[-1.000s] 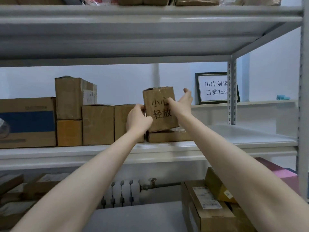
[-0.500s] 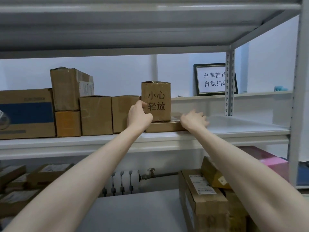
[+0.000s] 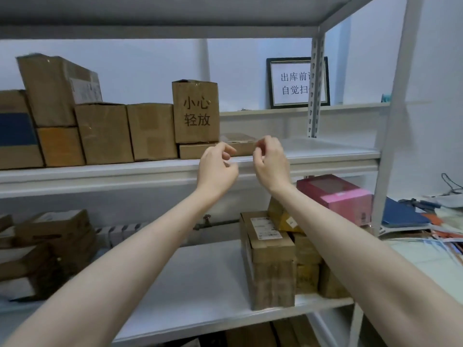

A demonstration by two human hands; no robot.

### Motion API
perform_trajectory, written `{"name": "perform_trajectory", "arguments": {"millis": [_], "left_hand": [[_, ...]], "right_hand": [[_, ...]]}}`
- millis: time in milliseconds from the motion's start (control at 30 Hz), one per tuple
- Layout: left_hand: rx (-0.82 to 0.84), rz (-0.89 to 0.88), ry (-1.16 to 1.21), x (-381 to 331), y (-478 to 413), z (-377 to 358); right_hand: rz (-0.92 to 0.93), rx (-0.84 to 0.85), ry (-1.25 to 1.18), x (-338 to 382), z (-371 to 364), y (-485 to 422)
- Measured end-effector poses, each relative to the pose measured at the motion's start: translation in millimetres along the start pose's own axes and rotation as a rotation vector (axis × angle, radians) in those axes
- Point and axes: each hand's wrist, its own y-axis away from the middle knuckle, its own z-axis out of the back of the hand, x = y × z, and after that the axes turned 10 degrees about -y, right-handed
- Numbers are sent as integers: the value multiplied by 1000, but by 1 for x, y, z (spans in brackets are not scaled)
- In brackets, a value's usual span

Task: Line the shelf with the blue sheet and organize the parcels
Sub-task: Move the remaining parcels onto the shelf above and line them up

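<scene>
Cardboard parcel (image 3: pixel 195 111) atop flat box (image 3: pixel 191 151); left hand (image 3: pixel 216 169), right hand (image 3: pixel 271 164) curled.

All we get of the person here is two arms, that's it. The bare left hand (image 3: pixel 216 169) and bare right hand (image 3: pixel 270 161) are both uncovered. Same goes for the slim left forearm (image 3: pixel 125 259) and slim right forearm (image 3: pixel 363 246), bare skin right up to where we lose them at the frame edge. Fingernails are too blurry for us to call.

both arms outstretched, left grip (image 3: pixel 217 164) and right grip (image 3: pixel 270 159) empty, loosely curled
</scene>
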Motion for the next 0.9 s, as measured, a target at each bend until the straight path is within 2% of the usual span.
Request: {"name": "perform_trajectory", "arguments": {"millis": [67,200,333,433,667,900], "left_hand": [[41,21,31,-1,19,-13],[150,97,28,6,58,-44],[286,277,-33,23,82,-75],[355,391,-35,38,85,-94],[574,651,-5,78,70,-135],[663,798,94,105,45,-165]], "right_hand": [[15,30,6,-14,13,23],[-144,105,170,-55,39,67],[-353,348,386,-86,49,101],[-406,454,493,-100,43,113],[-578,394,683,-131,14,95],[-707,495,773,-162,-13,75]]}}
